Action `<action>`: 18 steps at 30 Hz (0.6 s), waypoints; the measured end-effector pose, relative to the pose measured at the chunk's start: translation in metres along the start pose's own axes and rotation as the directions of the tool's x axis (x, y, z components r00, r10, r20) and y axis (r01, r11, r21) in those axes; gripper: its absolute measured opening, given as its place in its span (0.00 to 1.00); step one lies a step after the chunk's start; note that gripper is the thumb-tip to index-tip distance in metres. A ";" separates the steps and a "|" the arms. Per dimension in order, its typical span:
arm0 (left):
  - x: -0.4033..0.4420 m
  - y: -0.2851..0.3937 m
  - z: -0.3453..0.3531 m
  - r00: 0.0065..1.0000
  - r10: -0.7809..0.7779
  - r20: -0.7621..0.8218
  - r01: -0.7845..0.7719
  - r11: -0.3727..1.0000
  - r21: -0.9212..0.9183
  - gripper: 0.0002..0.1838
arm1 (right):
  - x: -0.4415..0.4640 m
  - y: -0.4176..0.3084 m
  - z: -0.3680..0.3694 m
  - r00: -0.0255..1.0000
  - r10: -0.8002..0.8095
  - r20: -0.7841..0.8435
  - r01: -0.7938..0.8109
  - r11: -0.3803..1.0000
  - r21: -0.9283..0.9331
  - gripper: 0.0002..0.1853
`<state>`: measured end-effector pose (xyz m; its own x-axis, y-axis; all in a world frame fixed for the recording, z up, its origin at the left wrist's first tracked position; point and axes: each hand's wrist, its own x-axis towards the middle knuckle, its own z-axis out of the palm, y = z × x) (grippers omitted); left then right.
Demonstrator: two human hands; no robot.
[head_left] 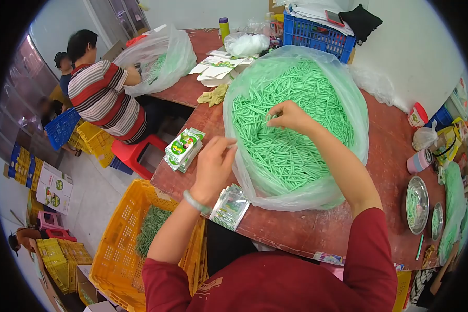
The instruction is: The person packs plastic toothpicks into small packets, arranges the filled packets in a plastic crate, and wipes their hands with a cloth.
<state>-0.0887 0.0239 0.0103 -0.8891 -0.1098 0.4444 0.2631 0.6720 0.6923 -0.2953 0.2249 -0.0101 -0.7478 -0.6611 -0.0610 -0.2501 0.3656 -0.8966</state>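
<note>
A large clear plastic bag [363, 143] on the red table is full of short, thin green sticks [301, 156]. My right hand [291, 117] is over the pile, its fingers curled together at the sticks; what they pinch is too small to make out. At the bag's left edge, my left hand [216, 164] has its fingers stretched out and seems to hold nothing. Printed green-and-white packets [184, 148] lie stacked left of that hand. Below my left wrist lies a pile of clear-fronted packets [230, 208] at the table's front edge.
An orange crate [122, 229] with green sticks stands left below the red table [281, 229]. Yellow gloves [213, 95] and flattened cartons [218, 67] lie behind the packets. Metal bowls [417, 205] sit at right. A co-worker in a striped shirt [106, 96] works at another bag.
</note>
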 end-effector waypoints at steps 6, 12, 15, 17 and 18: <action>0.051 -0.006 0.087 0.953 0.295 -0.063 -0.292 0.955 0.049 0.19 | -0.037 -0.021 -0.022 1.000 -0.008 0.028 0.001 0.966 0.259 0.10; 0.067 0.015 0.112 0.947 -0.021 0.322 0.065 0.990 -0.126 0.11 | -0.064 -0.019 -0.026 1.000 -0.012 -0.028 0.021 0.949 0.314 0.13; 0.067 0.025 0.111 0.889 -0.178 0.422 0.277 0.943 -0.185 0.09 | -0.080 -0.020 -0.028 0.991 -0.047 -0.123 0.091 0.918 0.386 0.20; 0.066 0.031 0.109 0.856 -0.232 0.463 0.397 0.867 -0.299 0.08 | -0.088 -0.020 -0.029 0.970 -0.077 -0.232 0.176 0.878 0.445 0.26; 0.064 0.029 0.110 0.853 -0.235 0.466 0.440 0.805 -0.398 0.08 | -0.091 -0.017 -0.030 0.966 -0.056 -0.253 0.159 0.900 0.406 0.28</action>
<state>-0.1791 0.1167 -0.0035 -0.9948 0.0891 -0.0485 -0.0298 0.2012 0.9791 -0.2409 0.2986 0.0239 -0.8636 -0.4937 0.1024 -0.0940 -0.0419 -0.9947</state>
